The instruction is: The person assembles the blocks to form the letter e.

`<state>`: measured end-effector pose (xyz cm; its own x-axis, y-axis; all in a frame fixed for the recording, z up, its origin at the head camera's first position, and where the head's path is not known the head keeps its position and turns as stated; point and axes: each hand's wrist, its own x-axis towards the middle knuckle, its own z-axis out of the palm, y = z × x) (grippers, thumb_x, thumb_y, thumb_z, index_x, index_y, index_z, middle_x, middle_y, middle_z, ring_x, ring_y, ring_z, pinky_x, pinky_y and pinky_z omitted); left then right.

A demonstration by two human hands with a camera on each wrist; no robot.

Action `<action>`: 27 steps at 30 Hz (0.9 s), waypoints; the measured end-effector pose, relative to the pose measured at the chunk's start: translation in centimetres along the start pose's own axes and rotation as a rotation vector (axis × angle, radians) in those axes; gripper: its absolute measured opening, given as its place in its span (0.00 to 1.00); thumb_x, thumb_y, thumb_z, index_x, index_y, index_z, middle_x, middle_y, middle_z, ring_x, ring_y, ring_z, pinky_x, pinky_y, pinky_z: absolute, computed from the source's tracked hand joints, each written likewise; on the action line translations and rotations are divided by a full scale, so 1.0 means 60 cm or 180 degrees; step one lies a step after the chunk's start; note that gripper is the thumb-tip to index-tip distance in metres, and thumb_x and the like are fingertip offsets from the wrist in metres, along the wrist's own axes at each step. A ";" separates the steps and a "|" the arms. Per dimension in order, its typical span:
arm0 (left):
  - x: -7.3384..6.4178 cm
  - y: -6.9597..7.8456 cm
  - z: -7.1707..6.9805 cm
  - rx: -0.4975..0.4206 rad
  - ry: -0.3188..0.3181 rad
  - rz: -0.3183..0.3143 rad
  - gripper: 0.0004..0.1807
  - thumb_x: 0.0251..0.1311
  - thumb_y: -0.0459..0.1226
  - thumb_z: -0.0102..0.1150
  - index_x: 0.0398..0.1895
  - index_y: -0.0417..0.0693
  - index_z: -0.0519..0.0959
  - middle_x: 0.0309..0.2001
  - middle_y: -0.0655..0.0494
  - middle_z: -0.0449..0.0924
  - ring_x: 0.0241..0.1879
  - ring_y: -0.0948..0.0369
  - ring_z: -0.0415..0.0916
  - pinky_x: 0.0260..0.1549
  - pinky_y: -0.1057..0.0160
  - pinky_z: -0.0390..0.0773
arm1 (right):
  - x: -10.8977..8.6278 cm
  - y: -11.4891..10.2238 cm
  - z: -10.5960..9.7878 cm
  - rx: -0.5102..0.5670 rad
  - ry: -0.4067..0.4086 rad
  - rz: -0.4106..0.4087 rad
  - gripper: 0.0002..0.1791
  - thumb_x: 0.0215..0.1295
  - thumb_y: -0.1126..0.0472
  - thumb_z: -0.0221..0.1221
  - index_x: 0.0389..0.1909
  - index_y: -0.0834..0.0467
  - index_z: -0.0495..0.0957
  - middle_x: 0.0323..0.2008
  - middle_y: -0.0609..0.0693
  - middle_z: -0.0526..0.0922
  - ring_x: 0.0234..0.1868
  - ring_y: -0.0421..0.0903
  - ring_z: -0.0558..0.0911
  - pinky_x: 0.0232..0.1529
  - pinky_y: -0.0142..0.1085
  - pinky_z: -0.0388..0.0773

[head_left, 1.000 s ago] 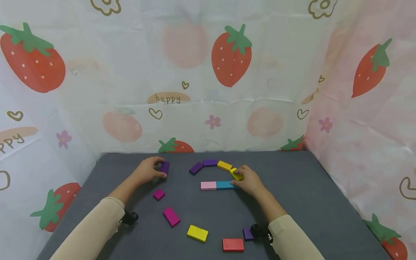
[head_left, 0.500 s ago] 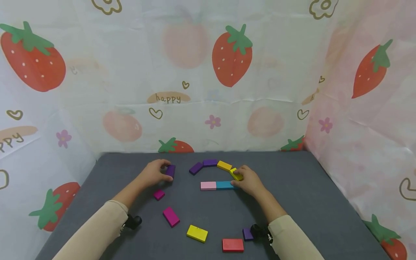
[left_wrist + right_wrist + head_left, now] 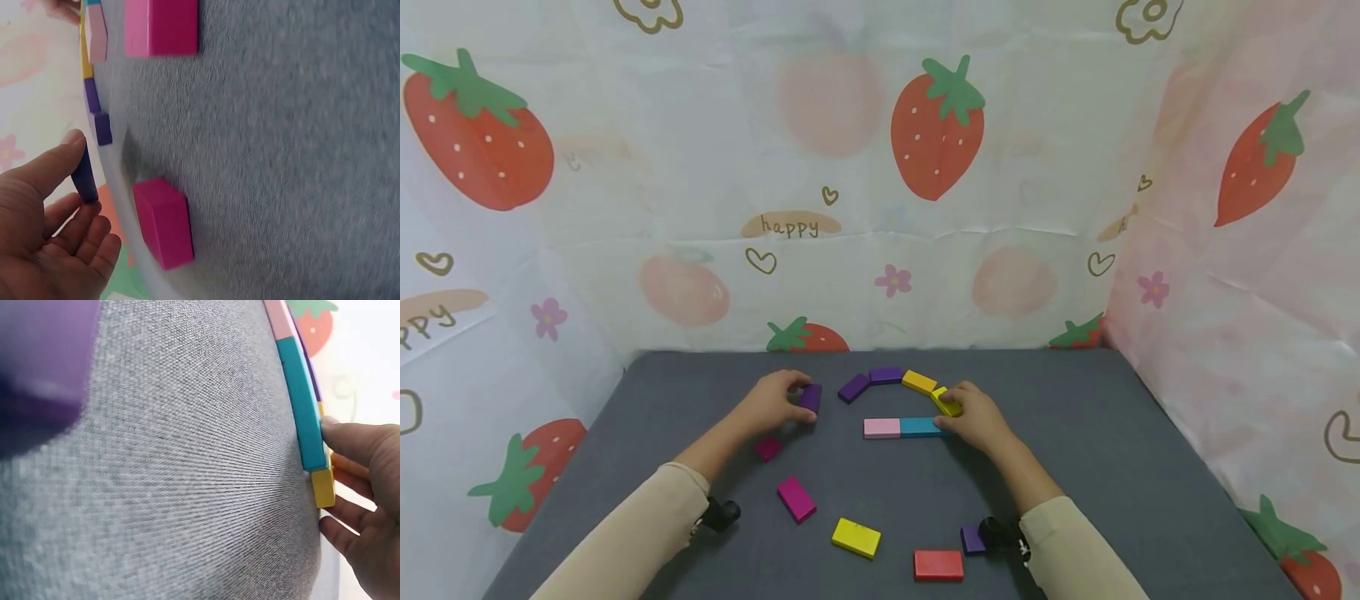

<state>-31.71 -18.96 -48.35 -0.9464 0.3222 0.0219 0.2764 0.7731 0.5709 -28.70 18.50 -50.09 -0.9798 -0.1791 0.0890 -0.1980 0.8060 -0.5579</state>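
On the grey mat (image 3: 1112, 467), my left hand (image 3: 799, 398) pinches a dark purple block (image 3: 811, 397) between thumb and fingers, just left of an arc of blocks. The left wrist view shows that purple block (image 3: 83, 178) held at my fingertips. The arc runs through a purple block (image 3: 853, 387), a second purple block (image 3: 886, 375), a yellow block (image 3: 919, 382) and an end yellow block (image 3: 946, 403). My right hand (image 3: 947, 411) grips that end yellow block (image 3: 323, 486), thumb by the teal block (image 3: 920, 427). A pink block (image 3: 881, 427) adjoins the teal one.
Loose blocks lie nearer me: a small magenta block (image 3: 767, 448), a magenta block (image 3: 795, 498), a yellow block (image 3: 856, 537), a red block (image 3: 937, 565) and a purple block (image 3: 972, 540). Strawberry-print cloth walls (image 3: 880, 208) close the mat's back and sides.
My left hand has moved the purple block to the right, closer to the arc's left end. The right hand stays on the yellow block.
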 end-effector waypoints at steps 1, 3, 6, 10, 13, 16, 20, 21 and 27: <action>0.000 0.002 0.003 0.0010 -0.0012 0.0013 0.37 0.54 0.43 0.78 0.66 0.40 0.75 0.61 0.40 0.78 0.62 0.43 0.75 0.60 0.43 0.75 | 0.000 0.000 0.000 0.0000 -0.0001 0.0001 0.25 0.63 0.56 0.72 0.59 0.60 0.82 0.55 0.54 0.79 0.54 0.55 0.80 0.59 0.52 0.77; 0.000 0.006 0.009 0.0017 -0.0011 0.0010 0.37 0.54 0.44 0.78 0.66 0.41 0.76 0.61 0.41 0.79 0.61 0.44 0.75 0.60 0.44 0.75 | 0.000 0.000 0.000 0.0003 -0.0004 0.0002 0.25 0.63 0.56 0.72 0.59 0.61 0.82 0.55 0.54 0.79 0.54 0.55 0.80 0.59 0.52 0.77; 0.000 0.013 0.017 0.0031 -0.0020 -0.0009 0.37 0.53 0.44 0.79 0.66 0.42 0.76 0.61 0.43 0.79 0.61 0.45 0.76 0.61 0.45 0.75 | 0.000 0.000 0.000 -0.0001 -0.0009 -0.0002 0.25 0.63 0.56 0.72 0.59 0.61 0.82 0.55 0.54 0.79 0.54 0.55 0.80 0.59 0.52 0.77; -0.002 0.024 0.026 0.0002 -0.0018 -0.0024 0.36 0.53 0.43 0.79 0.65 0.41 0.77 0.61 0.43 0.79 0.62 0.46 0.76 0.62 0.45 0.74 | 0.001 0.000 0.000 -0.0003 -0.0014 -0.0006 0.25 0.63 0.55 0.72 0.59 0.61 0.82 0.55 0.54 0.79 0.54 0.55 0.80 0.59 0.52 0.77; -0.003 0.032 0.031 0.0001 -0.0031 0.0012 0.36 0.52 0.43 0.79 0.65 0.41 0.77 0.61 0.42 0.79 0.62 0.45 0.75 0.62 0.45 0.74 | 0.000 0.000 -0.001 -0.0005 -0.0005 -0.0013 0.25 0.63 0.56 0.71 0.59 0.61 0.82 0.55 0.54 0.79 0.54 0.55 0.80 0.59 0.52 0.77; -0.001 0.036 0.038 0.0029 -0.0052 0.0047 0.37 0.52 0.43 0.80 0.64 0.41 0.77 0.62 0.43 0.79 0.62 0.46 0.75 0.62 0.45 0.74 | 0.000 -0.001 -0.001 -0.0001 0.0004 -0.0021 0.25 0.63 0.56 0.71 0.59 0.61 0.82 0.55 0.55 0.79 0.54 0.55 0.80 0.59 0.52 0.77; 0.003 0.039 0.044 0.0080 -0.0076 0.0055 0.36 0.52 0.44 0.80 0.64 0.43 0.78 0.62 0.45 0.79 0.62 0.47 0.75 0.63 0.46 0.74 | 0.000 0.000 -0.001 -0.0008 0.0008 -0.0021 0.25 0.63 0.56 0.71 0.59 0.61 0.82 0.55 0.55 0.79 0.54 0.55 0.80 0.59 0.52 0.77; 0.004 0.040 0.045 0.0077 -0.0082 0.0052 0.36 0.52 0.44 0.80 0.64 0.43 0.78 0.62 0.45 0.79 0.62 0.47 0.75 0.63 0.46 0.74 | 0.001 0.000 0.000 -0.0011 0.0008 -0.0019 0.25 0.63 0.56 0.71 0.59 0.61 0.82 0.55 0.55 0.79 0.54 0.55 0.80 0.60 0.52 0.77; 0.006 0.045 0.052 0.0108 -0.0109 0.0047 0.35 0.52 0.44 0.80 0.63 0.43 0.79 0.62 0.44 0.79 0.64 0.46 0.73 0.64 0.45 0.72 | 0.001 0.001 0.002 -0.0024 0.0013 -0.0002 0.25 0.63 0.56 0.71 0.59 0.61 0.82 0.55 0.55 0.79 0.55 0.55 0.79 0.60 0.52 0.77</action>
<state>-30.76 -15.07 -49.38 -0.9361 0.3516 0.0017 0.2963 0.7861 0.5424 -28.79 18.49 -50.21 -0.9798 -0.1772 0.0927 -0.1987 0.8102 -0.5515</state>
